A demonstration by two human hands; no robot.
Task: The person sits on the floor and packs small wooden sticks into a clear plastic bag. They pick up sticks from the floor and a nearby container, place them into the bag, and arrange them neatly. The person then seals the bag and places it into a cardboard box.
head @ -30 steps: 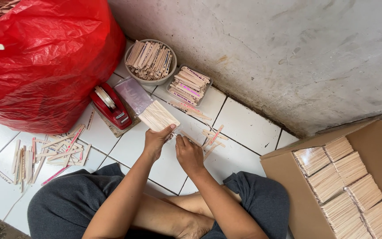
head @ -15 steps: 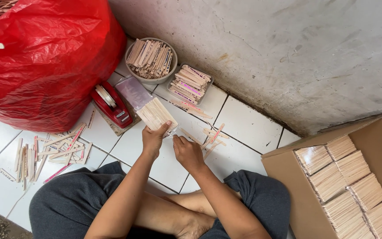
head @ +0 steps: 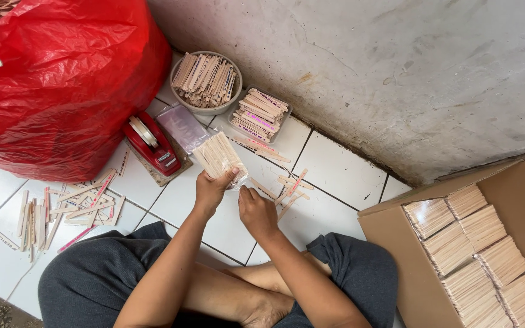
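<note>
Two hands on one clear plastic bag of pale wooden sticks (head: 217, 155): left hand (head: 212, 189) grasps its near end, right hand (head: 257, 212) seemingly pinches the corner, beside the red tape dispenser (head: 151, 144).

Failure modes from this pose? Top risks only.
1. The left hand grips only the near end of the bagged stick bundle; the rest sticks out unsupported, so sticks may slide or fan out.
2. The right hand works at the bag's end; the thin plastic might tear.
3. Loose sticks lie just beyond the hands and could get knocked about.
</note>
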